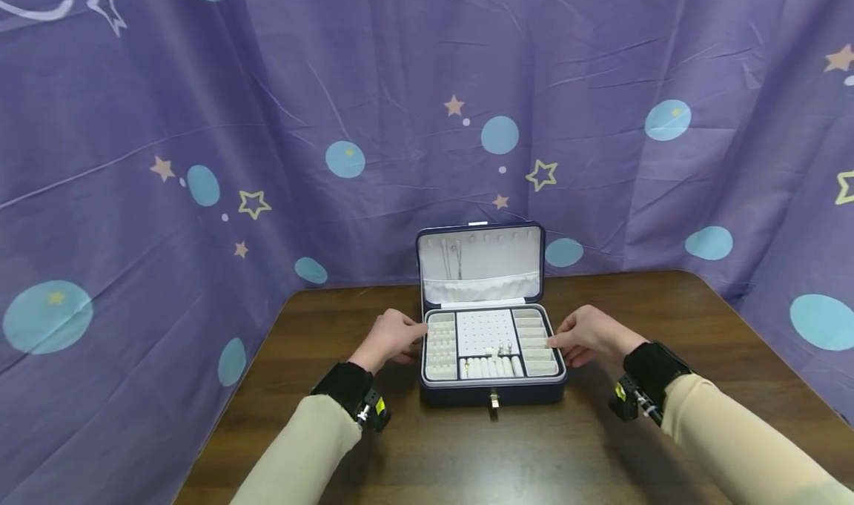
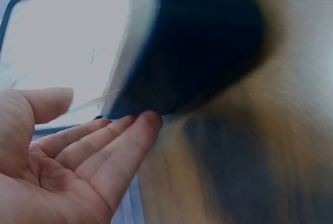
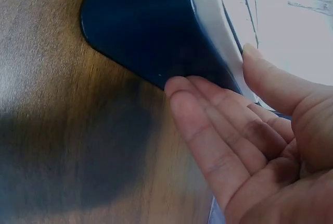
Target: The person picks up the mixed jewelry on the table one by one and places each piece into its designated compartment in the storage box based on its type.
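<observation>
A navy jewelry box stands with its lid raised, showing a pale lining with compartments. My left hand is at the box's left side. In the left wrist view its fingers are nearly straight against the dark side wall, and the thumb is raised near the rim. On the opposite side, my right hand holds the wall, thumb over the rim and fingers along the outside. Several small pieces of jewelry sit in the middle section, and thin necklaces hang inside the lid.
The box rests on a brown wooden table, towards its far edge. A purple curtain with stars and blue ovals hangs close behind and along both sides. A small gold clasp is at the box's front.
</observation>
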Available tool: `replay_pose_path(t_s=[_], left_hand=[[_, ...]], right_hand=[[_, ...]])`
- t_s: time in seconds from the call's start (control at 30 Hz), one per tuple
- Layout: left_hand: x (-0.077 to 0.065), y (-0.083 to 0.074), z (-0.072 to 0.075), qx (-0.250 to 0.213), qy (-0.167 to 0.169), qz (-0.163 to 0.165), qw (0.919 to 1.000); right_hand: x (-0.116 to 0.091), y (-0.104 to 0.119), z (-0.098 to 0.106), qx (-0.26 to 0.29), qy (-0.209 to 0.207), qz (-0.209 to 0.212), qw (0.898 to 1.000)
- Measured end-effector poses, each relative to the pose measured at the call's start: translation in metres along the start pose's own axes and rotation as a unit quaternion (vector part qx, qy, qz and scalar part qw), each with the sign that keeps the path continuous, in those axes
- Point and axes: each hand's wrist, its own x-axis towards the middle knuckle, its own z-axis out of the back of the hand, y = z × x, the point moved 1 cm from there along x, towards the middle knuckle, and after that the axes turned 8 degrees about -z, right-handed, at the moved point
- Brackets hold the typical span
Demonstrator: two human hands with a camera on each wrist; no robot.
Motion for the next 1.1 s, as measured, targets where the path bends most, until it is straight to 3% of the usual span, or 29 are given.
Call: replay_pose_path(t_s=[0.2, 0.4, 0.6, 0.8, 1.1], left_hand=[[0.016, -0.012, 0.016, -0.106, -0.011, 0.017, 0.9941], [0.028, -0.035, 0.030, -0.220, -0.013, 0.023, 0.9752], [0.036, -0.055, 0.039, -0.284, -0.020, 0.012, 0.9585], [0.040, -0.072, 0.047, -0.318, -0.031, -0.011, 0.9477], [0.041, -0.087, 0.046, -0.297, -0.025, -0.025, 0.9541]], right_hand=[[0.002, -0.003, 0.000, -0.001, 0.015, -0.007, 1.000], [0.001, -0.005, 0.000, 0.003, 0.027, -0.010, 1.000], [0.002, -0.005, 0.000, 0.011, 0.028, -0.012, 0.999], [0.002, -0.004, -0.001, 0.010, 0.026, -0.012, 1.000], [0.002, -0.005, -0.001, -0.001, 0.021, -0.012, 1.000]])
